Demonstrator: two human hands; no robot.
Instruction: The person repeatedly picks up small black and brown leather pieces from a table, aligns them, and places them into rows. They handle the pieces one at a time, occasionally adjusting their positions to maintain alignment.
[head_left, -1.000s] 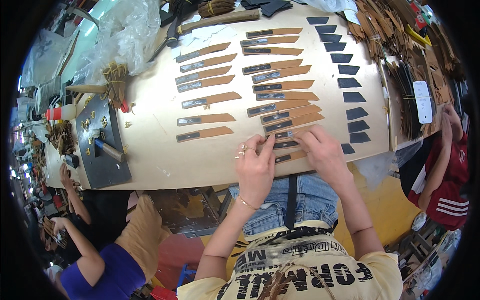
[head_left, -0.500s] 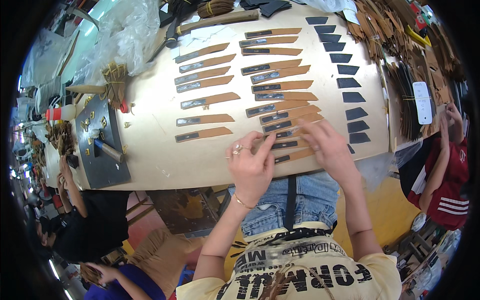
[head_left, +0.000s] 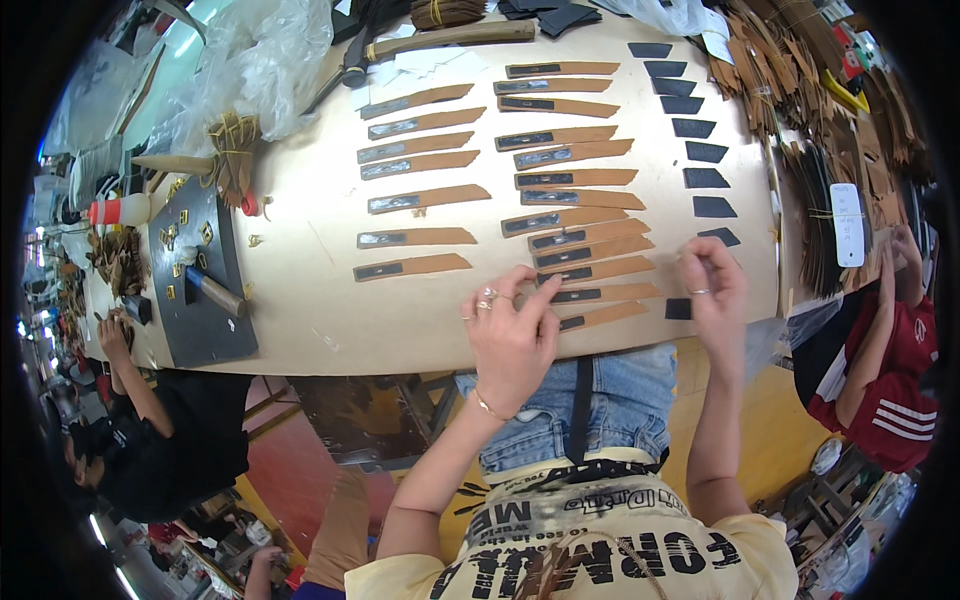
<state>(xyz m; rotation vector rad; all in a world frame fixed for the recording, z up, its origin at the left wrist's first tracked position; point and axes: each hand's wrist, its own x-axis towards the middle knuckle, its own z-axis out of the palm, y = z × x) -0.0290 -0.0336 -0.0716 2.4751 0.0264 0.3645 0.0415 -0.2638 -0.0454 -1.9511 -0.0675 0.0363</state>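
My left hand [head_left: 512, 335] rests over the near ends of the brown leather strips, its index fingertip touching one strip [head_left: 610, 272] at its black end patch. The thumb is apart from the index finger, and nothing shows between them. My right hand [head_left: 716, 300] is over the column of black trapezoid pieces, with its thumb and fingers pinched together. Whatever they hold, if anything, I cannot make out. One black piece [head_left: 678, 309] lies on the table just left of that hand. Another black piece [head_left: 718, 237] shows beyond its fingertips.
More brown strips [head_left: 420, 236] lie in a column on the left. A dark board [head_left: 215, 320] carries a small hammer [head_left: 215, 292] and metal buckles. A larger hammer [head_left: 450, 38] lies at the back. Bundled leather [head_left: 820, 225] and a person in red [head_left: 880, 370] are on the right.
My right hand has moved from the strips rightward to the black pieces. My left hand stays near the strips, its index finger now reaching onto one. The view has shifted slightly.
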